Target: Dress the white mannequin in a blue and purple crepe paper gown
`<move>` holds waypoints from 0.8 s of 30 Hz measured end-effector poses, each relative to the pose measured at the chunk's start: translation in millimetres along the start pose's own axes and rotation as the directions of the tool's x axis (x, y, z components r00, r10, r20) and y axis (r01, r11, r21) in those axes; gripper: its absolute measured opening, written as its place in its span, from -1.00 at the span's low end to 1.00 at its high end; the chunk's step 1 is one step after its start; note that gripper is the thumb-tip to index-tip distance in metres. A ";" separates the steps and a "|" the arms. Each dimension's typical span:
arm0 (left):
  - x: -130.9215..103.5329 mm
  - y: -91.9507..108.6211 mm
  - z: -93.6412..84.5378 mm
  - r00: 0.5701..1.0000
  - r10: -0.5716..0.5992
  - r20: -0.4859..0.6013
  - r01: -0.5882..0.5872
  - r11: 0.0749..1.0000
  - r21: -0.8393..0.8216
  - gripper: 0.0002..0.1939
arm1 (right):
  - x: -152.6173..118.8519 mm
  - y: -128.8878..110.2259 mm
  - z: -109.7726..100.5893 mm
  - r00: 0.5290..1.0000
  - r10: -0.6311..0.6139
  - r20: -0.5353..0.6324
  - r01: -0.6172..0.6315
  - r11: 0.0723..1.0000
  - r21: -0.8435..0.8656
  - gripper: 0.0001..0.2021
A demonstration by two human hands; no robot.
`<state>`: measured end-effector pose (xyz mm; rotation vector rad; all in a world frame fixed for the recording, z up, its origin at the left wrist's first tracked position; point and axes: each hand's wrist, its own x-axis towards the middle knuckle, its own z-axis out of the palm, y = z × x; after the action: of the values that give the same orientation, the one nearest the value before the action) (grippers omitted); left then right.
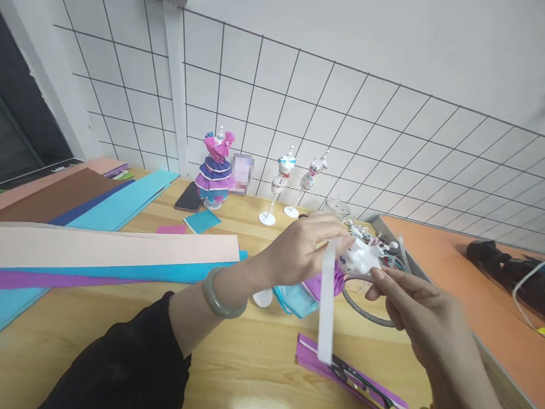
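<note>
Dress form [360,258]: above bench [237,368], tipped sideways, neck end right, skirt [299,300] lower left | Right hand [415,302]: grip closed on dress form | Left hand [304,246]: grip closed on white strip [327,312], dress-form contact cannot tell

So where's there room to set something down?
Bare table shows between the black sleeve and purple strip, and a smaller patch between the teal square and nearest white stand. Crowded: the left, under paper sheets, and around left hand and right hand.
</note>
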<state>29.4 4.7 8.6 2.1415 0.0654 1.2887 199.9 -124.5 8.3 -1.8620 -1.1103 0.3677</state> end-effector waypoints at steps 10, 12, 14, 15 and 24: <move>-21.4 23.6 43.5 0.860 0.318 0.399 -0.464 0.813 0.352 -0.72 | 2.6 3.4 4.3 0.999 0.042 0.015 -0.045 0.962 0.270 -0.73; -22.9 20.1 42.7 0.900 0.262 0.348 -0.406 0.794 0.452 -0.71 | 2.0 5.0 3.2 0.999 0.050 0.006 -0.050 0.973 0.224 -0.75; -23.6 15.7 40.2 0.960 0.157 0.230 -0.264 0.778 0.570 -0.72 | 0.2 4.2 2.4 0.998 0.056 -0.008 -0.054 0.990 0.131 -0.74; -23.9 13.6 39.4 0.980 0.099 0.173 -0.186 0.765 0.617 -0.73 | -1.1 2.9 2.3 0.998 0.056 -0.014 -0.055 0.995 0.086 -0.73; -25.5 4.1 44.9 0.995 -0.096 0.002 0.068 0.723 0.688 -0.73 | -12.7 -12.3 9.3 0.999 -0.027 -0.032 0.026 0.999 -0.021 -0.66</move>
<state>51.5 -29.4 -23.6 2.7362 0.7284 1.2942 180.3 -127.5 11.0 -1.8633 -1.1202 0.3107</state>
